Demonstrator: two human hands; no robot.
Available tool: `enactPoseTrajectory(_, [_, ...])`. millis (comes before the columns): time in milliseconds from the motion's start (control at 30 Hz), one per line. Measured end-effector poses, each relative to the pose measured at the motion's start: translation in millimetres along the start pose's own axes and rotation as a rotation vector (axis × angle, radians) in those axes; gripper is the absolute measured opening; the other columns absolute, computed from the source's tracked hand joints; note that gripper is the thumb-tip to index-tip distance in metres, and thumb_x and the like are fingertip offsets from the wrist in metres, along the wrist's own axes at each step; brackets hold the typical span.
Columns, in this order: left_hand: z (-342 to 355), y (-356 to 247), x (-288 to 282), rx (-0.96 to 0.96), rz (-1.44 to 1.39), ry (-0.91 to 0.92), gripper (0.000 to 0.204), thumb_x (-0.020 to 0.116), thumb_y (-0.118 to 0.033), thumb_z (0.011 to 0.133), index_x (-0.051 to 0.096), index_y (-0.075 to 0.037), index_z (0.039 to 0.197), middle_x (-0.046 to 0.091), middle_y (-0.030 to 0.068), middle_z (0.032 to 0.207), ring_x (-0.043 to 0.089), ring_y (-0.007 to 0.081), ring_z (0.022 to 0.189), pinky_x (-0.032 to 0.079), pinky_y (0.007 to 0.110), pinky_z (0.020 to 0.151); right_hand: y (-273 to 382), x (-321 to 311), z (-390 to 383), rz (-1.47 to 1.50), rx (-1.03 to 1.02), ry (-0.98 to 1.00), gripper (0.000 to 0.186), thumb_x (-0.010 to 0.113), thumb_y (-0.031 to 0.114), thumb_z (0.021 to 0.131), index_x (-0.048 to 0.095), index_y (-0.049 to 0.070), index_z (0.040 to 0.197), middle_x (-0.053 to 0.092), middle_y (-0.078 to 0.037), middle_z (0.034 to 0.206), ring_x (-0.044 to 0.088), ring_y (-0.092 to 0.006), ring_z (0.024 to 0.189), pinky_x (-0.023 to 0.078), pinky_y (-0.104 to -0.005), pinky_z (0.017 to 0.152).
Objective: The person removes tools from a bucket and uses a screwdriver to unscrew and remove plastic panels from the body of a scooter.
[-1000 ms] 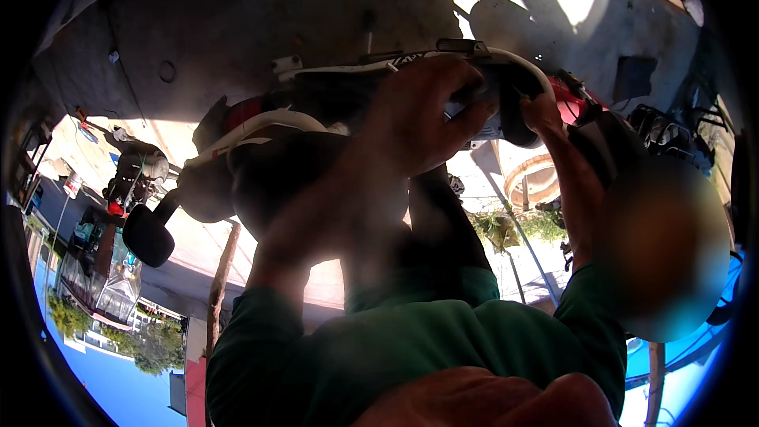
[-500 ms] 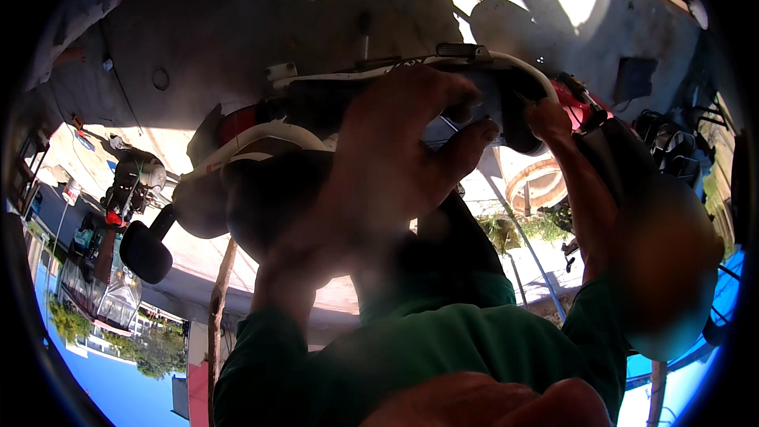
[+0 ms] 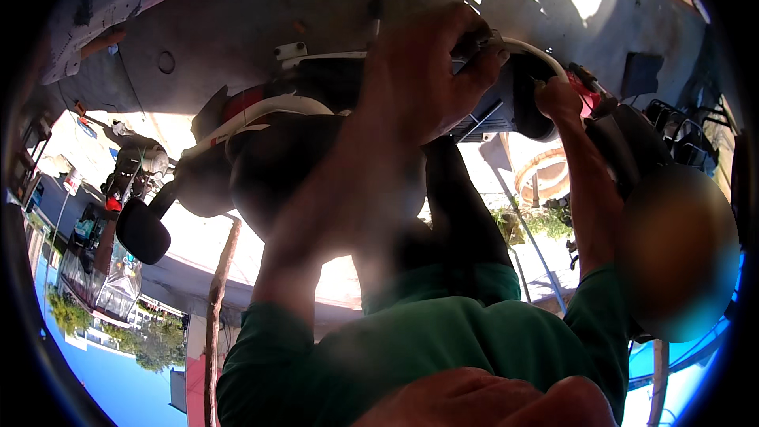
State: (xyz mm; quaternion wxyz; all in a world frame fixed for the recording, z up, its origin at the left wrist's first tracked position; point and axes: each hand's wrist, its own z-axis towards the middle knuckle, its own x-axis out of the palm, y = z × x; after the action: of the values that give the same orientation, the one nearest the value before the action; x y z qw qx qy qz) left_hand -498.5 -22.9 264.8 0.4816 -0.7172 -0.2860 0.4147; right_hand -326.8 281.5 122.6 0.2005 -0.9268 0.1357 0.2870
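Observation:
A scooter or motorbike with dark bodywork (image 3: 285, 162) and white trim (image 3: 541, 54) stands before me, partly hidden by my arms. My left hand (image 3: 419, 71) reaches to the far side, thumb and forefinger closing on a small dark fitting at the white trim; its exact shape is mostly covered. To the right, my right hand (image 3: 558, 100) is closed at the near end of that curved white trim, next to a dark rounded panel (image 3: 531, 99). A thin metal rod (image 3: 477, 121) shows below the left fingers.
A black mirror (image 3: 144, 225) juts out on the left, near an engine-like machine (image 3: 138, 170). Another person's patterned sleeve (image 3: 95, 8) appears at the upper left. A round basin (image 3: 544, 176) lies beyond my right forearm; dark chair frames (image 3: 688, 126) are at the right.
My left hand has moved farther away and slightly right, its fingers now over the dark fitting that showed before. The right hand has shifted slightly up. The other person has come more into view.

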Motion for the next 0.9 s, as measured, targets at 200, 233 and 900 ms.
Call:
enactPoseTrajectory(200, [-4.2, 3.0, 2.5, -0.149, 0.184, 0.225, 0.036, 0.076, -0.035, 0.091, 0.070, -0.005, 0.109, 0.075, 0.0161, 0.099, 0.074, 0.0323, 0.090, 0.057, 0.041, 0.078, 81.7, -11.3, -84.2, 1.578, -0.021, -0.216, 0.041, 0.062, 0.037, 0.105, 0.067, 0.000, 0.123, 0.063, -0.001, 0.082, 0.055, -0.0061, 0.068, 0.045, -0.0247, 0.061])
enactPoseTrajectory(233, [-5.1, 3.3, 3.0, -0.162, 0.225, 0.246, 0.036, 0.076, -0.034, 0.093, 0.070, -0.005, 0.113, 0.076, 0.0159, 0.103, 0.075, 0.0292, 0.093, 0.058, 0.038, 0.079, 105.1, -22.9, -104.0, 1.609, -0.193, -0.264, 0.034, 0.060, 0.028, 0.107, 0.063, 0.001, 0.128, 0.057, 0.002, 0.079, 0.049, -0.0033, 0.066, 0.040, -0.0195, 0.058])
enactPoseTrajectory(900, [-11.7, 5.0, 18.5, -0.314, -0.200, 0.355, 0.025, 0.069, -0.023, 0.101, 0.061, -0.002, 0.113, 0.070, 0.0063, 0.085, 0.066, 0.0123, 0.074, 0.053, 0.028, 0.068, 92.4, 235.1, -91.1, 0.981, 0.537, -0.084, 0.055, 0.076, 0.051, 0.084, 0.067, 0.005, 0.112, 0.074, -0.019, 0.112, 0.068, -0.0421, 0.109, 0.050, -0.0526, 0.093])
